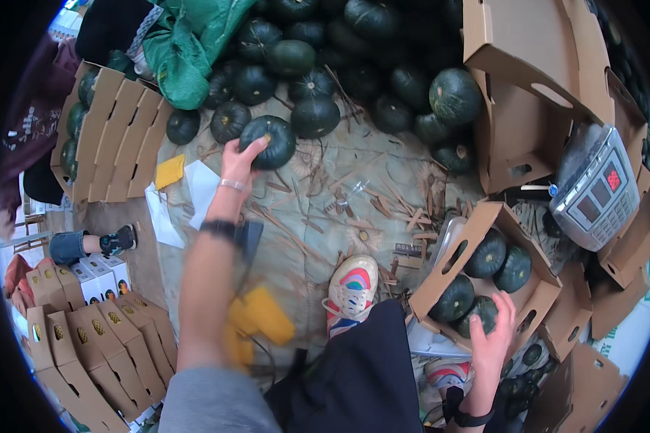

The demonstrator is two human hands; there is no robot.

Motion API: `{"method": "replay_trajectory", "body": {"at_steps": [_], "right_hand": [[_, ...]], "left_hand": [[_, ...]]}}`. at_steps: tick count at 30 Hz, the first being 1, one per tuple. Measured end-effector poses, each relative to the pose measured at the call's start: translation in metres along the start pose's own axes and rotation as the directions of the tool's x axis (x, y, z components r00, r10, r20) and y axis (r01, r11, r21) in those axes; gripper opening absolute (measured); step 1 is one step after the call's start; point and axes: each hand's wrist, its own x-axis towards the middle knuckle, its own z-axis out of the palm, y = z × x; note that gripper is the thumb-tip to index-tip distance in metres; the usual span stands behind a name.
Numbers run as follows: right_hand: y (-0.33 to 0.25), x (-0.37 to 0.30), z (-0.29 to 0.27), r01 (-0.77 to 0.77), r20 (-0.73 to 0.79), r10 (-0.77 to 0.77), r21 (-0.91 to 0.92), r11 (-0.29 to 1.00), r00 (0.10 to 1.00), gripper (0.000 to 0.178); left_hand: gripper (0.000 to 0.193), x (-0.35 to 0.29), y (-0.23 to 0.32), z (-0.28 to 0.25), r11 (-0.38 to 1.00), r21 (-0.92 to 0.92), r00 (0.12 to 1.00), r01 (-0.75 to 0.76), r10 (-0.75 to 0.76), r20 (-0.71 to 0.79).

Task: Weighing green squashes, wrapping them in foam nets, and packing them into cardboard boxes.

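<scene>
My left hand (240, 162) reaches forward and grips a dark green kabocha squash (276, 148) by its stem side, thumb on top, at the near edge of a large heap of the same squashes (314, 117). To the right, an open cardboard box (425, 292) holds several squashes (486, 254). My right hand (492, 333) is over the box's near side, fingers apart, with the thumb close to the nearest squash (475, 315). Whether it touches that squash is hard to tell.
A grey digital scale (598, 189) stands at right beside large empty cartons (531, 133). Folded cartons (97, 346) are stacked at left. Dry stems (296, 234) litter the floor sheet. A green sack (188, 54) lies at the back left. Another person's leg (87, 245) shows at left.
</scene>
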Motion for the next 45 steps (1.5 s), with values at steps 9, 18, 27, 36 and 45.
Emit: {"method": "replay_trajectory", "body": {"at_steps": [9,18,27,36,45], "right_hand": [[-0.097,0.016,0.060,0.531,0.025,-0.563,0.298,0.793,0.826,0.092],[0.048,0.010,-0.041,-0.055,-0.241,0.218,0.542,0.838,0.946,0.088],[0.149,0.079,-0.044,0.073,-0.273,-0.213,-0.447,0.892,0.938,0.094],[0.007,-0.004,-0.035,0.093,0.052,-0.228,0.809,0.580,0.972,0.064],[0.220,0.016,-0.049,-0.076,0.005,0.081,0.417,0.906,0.997,0.054]], "left_hand": [[0.058,-0.205,0.024,0.092,0.923,0.338,0.503,-0.185,-0.207,0.839],[0.077,-0.019,-0.054,0.106,-0.193,0.681,0.635,-0.706,0.254,0.730],[0.087,-0.087,-0.025,0.088,0.792,0.468,0.727,-0.393,-0.044,0.685],[0.088,-0.246,0.069,0.165,0.945,0.197,0.054,-0.261,-0.190,0.980],[0.036,-0.157,-0.133,-0.242,0.024,0.998,0.999,-0.051,-0.011,0.052]]}}
